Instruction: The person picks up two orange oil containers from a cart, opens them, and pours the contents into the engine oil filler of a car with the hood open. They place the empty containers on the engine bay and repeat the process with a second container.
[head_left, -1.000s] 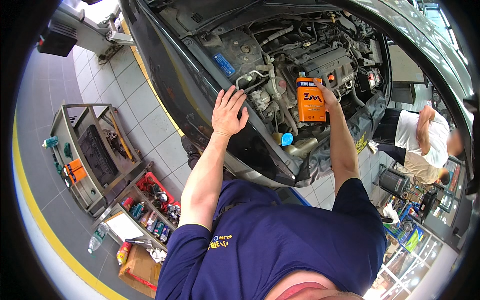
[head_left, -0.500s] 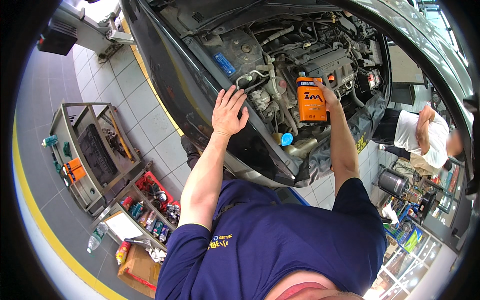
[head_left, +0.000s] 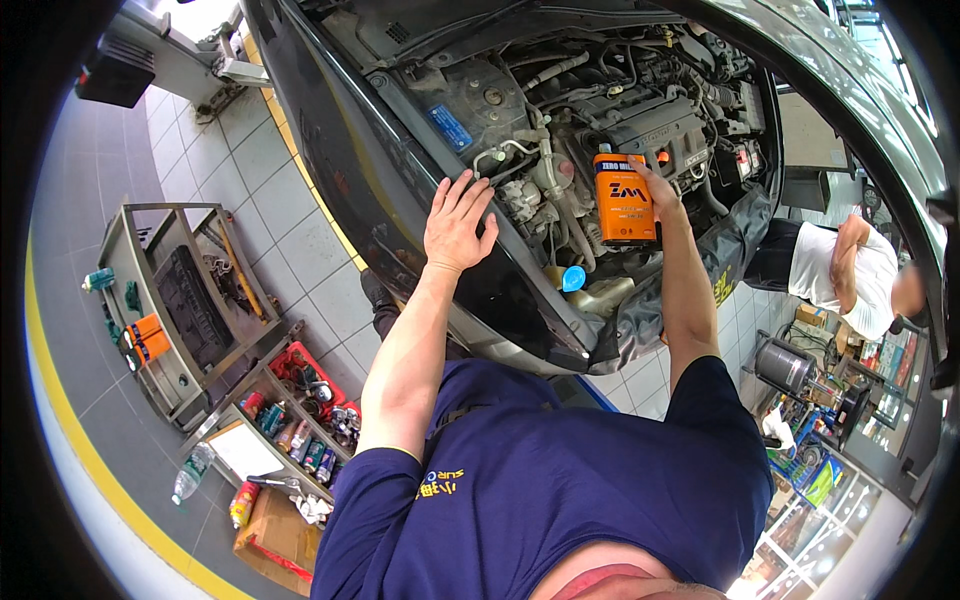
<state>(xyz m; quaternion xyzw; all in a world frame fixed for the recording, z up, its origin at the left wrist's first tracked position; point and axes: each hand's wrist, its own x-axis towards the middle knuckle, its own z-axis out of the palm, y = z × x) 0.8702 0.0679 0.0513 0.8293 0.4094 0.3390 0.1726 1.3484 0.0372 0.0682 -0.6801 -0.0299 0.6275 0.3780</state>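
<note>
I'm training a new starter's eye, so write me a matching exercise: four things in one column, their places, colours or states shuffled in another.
Column one:
1. left hand
2. right hand
3. round cap
4. black cover

Column two:
A. bright blue
B. draped over the front edge of the car
C. spread on the dark fender
D. gripping the orange can

Pairs: 1-C, 2-D, 3-A, 4-B
</note>
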